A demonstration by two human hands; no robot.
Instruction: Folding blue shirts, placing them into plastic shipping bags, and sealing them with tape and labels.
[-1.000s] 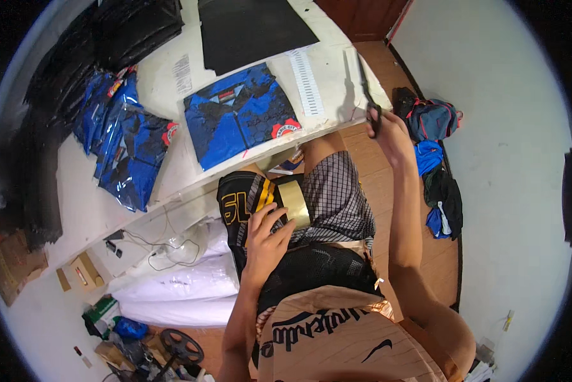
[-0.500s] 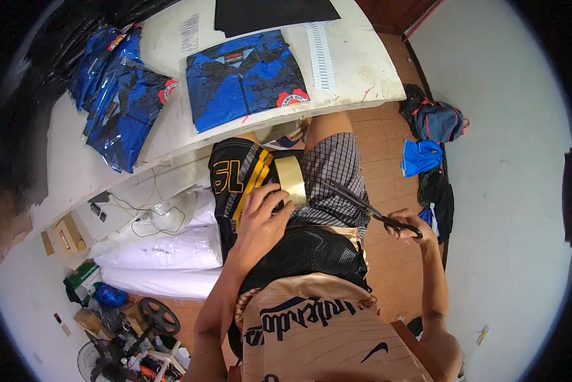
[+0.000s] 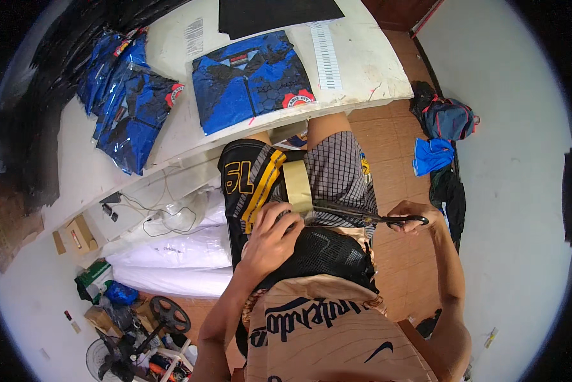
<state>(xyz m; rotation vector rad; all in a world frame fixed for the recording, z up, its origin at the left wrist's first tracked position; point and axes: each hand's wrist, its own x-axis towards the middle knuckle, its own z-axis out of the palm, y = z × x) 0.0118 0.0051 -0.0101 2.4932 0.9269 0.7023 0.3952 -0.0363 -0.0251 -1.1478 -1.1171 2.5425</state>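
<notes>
Over my lap, my left hand (image 3: 273, 234) is closed on a wide roll of tan packing tape (image 3: 298, 186), its fingers at the near edge. My right hand (image 3: 417, 218) grips the handles of black-handled scissors (image 3: 378, 218). Their blades lie nearly level across the patterned shorts (image 3: 337, 165), pointing left. The blade tips reach the near edge of the tape roll, beside my left fingertips. Whether the blades touch the tape is hard to make out.
Beyond my knees stands a white table (image 3: 362, 76). A folded blue-and-black shirt (image 3: 251, 83), several bagged shirts (image 3: 133, 111), a black sheet (image 3: 279, 14) and a strip of labels (image 3: 326, 57) lie on it. A backpack (image 3: 448, 118) rests by the right wall.
The scissors have swung from slanting up and left to nearly level. Their tips have come down to the near edge of the tape roll, by my left fingers. The whole view has shifted slightly.
</notes>
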